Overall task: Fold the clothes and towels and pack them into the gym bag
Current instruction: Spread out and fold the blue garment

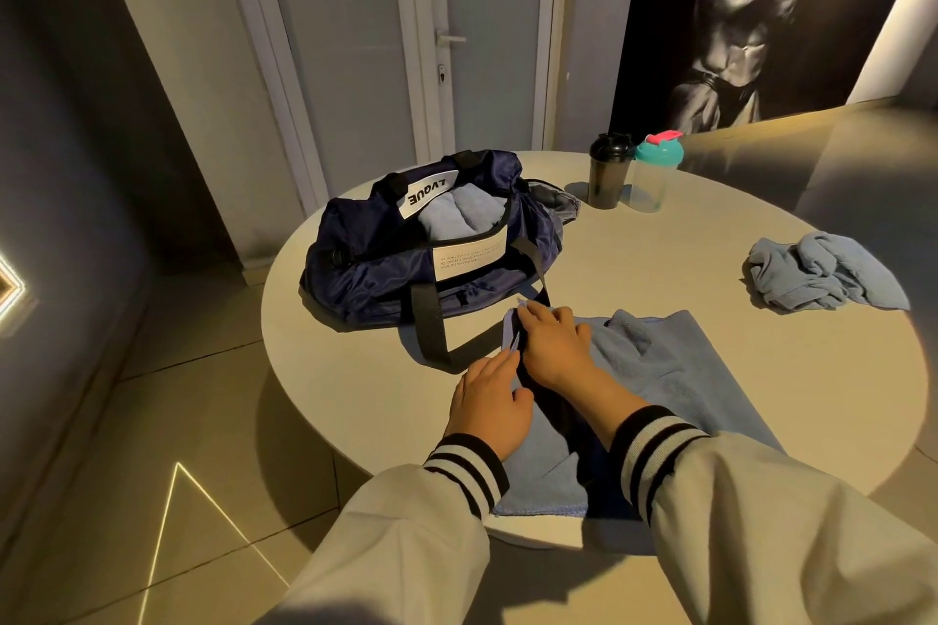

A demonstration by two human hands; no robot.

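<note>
Striped cuffs on pale sleeves reach in over the table's near edge, and both hands sit on the left side of a blue flat towel (660,371). Left hand (490,401) rests on that towel's left border with fingers fairly straight, holding nothing. Right hand (553,345), just beyond it, has its fingers bent over the far left corner and pinches it, a tip of cloth poking up.

A black bag strap (430,325) loops onto the table and touches that same corner, crowding the hands. It belongs to a navy gym bag (386,264) at the table's left edge, unzipped, with a folded towel (457,218) inside. A crumpled towel (822,274) lies at the right edge, well apart. At the far edge stand a black shaker (609,173) and a clear shaker with a teal lid (655,173), side by side.

The round white table (660,249) stands on a tiled floor (152,421). Behind are a white door (355,41) and a black-and-white torso poster (761,15).

The flat towel's long axis runs from the near edge toward the table's middle. The bag lies across the left edge, its opening upward.
</note>
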